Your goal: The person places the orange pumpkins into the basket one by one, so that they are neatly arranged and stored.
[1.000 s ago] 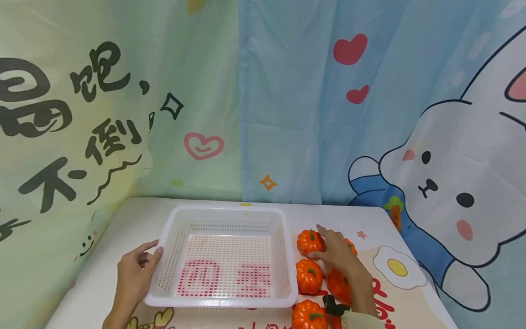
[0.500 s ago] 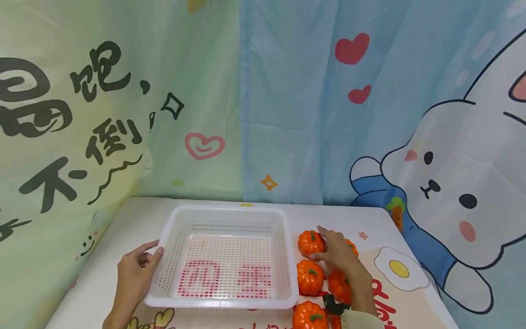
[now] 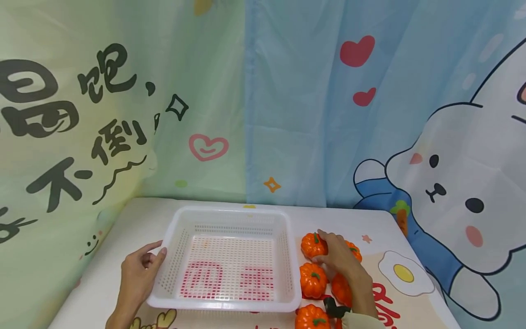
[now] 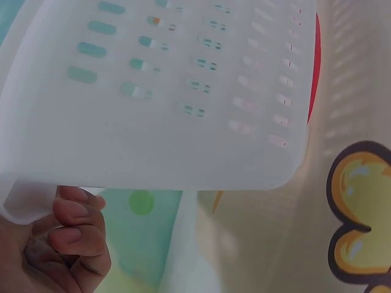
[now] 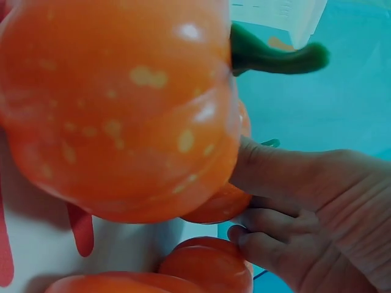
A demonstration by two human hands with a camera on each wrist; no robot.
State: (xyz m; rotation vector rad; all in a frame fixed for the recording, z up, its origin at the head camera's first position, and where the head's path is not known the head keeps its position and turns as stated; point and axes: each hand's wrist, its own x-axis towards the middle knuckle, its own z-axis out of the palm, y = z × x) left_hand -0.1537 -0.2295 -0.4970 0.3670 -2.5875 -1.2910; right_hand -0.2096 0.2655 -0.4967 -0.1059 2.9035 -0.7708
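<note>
Pumpkin (image 3: 312, 247) stands stem (image 3: 316, 238) up in right grip (image 3: 339, 254), left grip (image 3: 139, 273) holding basket rim (image 3: 223, 305).

In the head view, your left hand (image 3: 139, 269) is at lower left, fingers curled; your right hand (image 3: 340, 257) is at lower right, thumb and forefinger parted.

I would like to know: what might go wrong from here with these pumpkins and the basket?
The right-hand grip is on the smooth far pumpkin by the basket; it might slip. The nearer pumpkin sits close in front of it and could be knocked. The left-hand grip holds only one side of the basket, so a pull might tilt or slide it.
</note>
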